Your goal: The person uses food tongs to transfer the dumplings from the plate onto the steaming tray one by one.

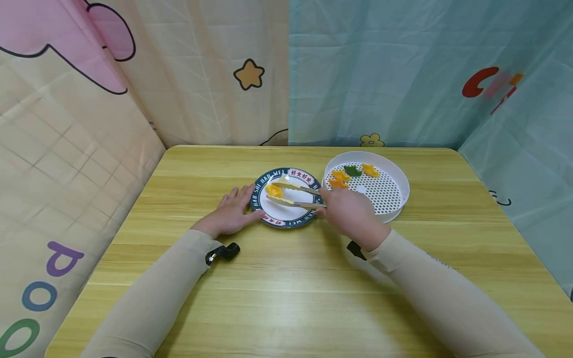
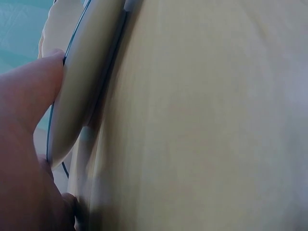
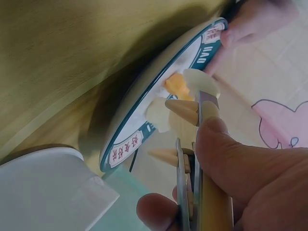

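Observation:
My right hand (image 1: 351, 211) grips a pair of metal tongs (image 1: 306, 204) with pale, scalloped tips. The tips reach over a round white plate (image 1: 293, 214) with a dark teal lettered rim. A small yellow-orange piece (image 1: 274, 191) lies on the plate, between the tips in the right wrist view. With fingers spread, my left hand (image 1: 230, 211) rests at the plate's left side. Its thumb touches the plate rim (image 2: 79, 96) in the left wrist view. To the plate's right, a white perforated round tray (image 1: 403, 191) bears several small yellow, orange and green pieces (image 1: 353, 171).
A light wood-grain table (image 1: 268, 293) lies under everything. Patterned curtains (image 1: 250, 40) hang behind it and at both sides. The tray's wall stands close against the plate's right edge, partly behind my right hand.

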`<state>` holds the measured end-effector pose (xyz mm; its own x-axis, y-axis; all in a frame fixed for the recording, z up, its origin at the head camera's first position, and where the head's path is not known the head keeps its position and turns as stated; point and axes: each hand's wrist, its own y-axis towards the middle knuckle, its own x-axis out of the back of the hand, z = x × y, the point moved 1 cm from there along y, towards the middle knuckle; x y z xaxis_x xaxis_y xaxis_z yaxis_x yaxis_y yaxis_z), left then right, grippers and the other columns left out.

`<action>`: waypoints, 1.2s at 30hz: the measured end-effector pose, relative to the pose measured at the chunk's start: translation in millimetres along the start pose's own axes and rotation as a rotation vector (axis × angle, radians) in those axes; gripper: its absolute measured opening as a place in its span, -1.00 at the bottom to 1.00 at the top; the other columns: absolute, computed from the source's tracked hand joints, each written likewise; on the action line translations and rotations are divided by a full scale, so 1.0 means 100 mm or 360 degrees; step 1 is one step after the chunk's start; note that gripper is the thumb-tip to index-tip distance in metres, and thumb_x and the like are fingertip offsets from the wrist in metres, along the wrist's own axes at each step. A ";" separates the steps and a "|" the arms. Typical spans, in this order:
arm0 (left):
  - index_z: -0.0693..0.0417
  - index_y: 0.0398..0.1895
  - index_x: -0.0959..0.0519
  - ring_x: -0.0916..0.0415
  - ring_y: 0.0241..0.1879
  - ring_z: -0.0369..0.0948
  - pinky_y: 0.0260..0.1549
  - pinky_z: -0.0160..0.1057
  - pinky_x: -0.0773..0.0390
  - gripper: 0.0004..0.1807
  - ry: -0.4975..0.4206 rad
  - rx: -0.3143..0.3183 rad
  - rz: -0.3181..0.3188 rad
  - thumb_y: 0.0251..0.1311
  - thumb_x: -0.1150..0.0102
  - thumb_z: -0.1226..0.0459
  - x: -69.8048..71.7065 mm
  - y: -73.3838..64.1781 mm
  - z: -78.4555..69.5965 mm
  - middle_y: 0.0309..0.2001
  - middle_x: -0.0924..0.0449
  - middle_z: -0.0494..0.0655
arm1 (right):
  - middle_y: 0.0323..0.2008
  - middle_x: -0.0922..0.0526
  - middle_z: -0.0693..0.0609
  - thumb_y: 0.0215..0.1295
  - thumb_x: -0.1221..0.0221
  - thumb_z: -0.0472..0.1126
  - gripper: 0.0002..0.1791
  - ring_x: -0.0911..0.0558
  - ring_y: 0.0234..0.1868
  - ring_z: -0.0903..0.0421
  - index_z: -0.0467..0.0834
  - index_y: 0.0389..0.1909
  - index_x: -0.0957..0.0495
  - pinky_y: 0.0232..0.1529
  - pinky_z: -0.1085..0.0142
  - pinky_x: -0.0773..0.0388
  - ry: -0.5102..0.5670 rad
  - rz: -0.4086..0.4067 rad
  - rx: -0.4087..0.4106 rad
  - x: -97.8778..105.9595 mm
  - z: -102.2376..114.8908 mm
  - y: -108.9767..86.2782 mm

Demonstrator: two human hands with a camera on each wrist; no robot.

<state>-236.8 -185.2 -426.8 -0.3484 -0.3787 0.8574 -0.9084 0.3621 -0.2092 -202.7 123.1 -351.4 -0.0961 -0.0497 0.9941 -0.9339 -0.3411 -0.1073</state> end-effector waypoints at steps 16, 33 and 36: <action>-0.13 0.76 0.33 0.47 0.70 0.26 0.64 0.28 0.39 0.10 0.0008 0.0012 0.0017 0.44 0.09 -0.40 -0.02 0.02 0.01 0.75 0.31 0.11 | -0.37 -0.64 0.02 0.40 -0.34 0.16 -0.59 -0.57 -0.36 0.03 0.00 0.08 -0.61 -0.52 0.26 -0.51 0.0093 0.0050 0.0041 -0.04 -0.08 -0.01; -0.17 0.76 0.31 0.45 0.70 0.26 0.64 0.30 0.37 0.09 -0.0004 0.0011 0.0015 0.43 0.08 -0.41 -0.01 0.01 -0.01 0.75 0.30 0.11 | -0.32 -0.62 0.00 0.49 -0.24 0.17 -0.64 -0.56 -0.32 0.03 0.02 0.08 -0.60 -0.43 0.26 -0.47 0.0200 0.0143 0.0054 -0.14 -0.16 0.00; -0.17 0.76 0.31 0.45 0.70 0.26 0.64 0.30 0.38 0.10 -0.0002 0.0014 0.0018 0.42 0.09 -0.42 -0.02 0.02 0.00 0.75 0.30 0.12 | -0.31 -0.62 -0.01 0.50 -0.24 0.15 -0.66 -0.56 -0.33 0.03 0.02 0.06 -0.60 -0.41 0.26 -0.46 0.0265 0.0175 0.0044 -0.15 -0.16 0.01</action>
<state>-237.7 -183.6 -428.5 -0.3588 -0.3757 0.8545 -0.9064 0.3589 -0.2228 -207.8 138.9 -366.6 -0.2548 0.0672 0.9646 -0.9050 -0.3680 -0.2134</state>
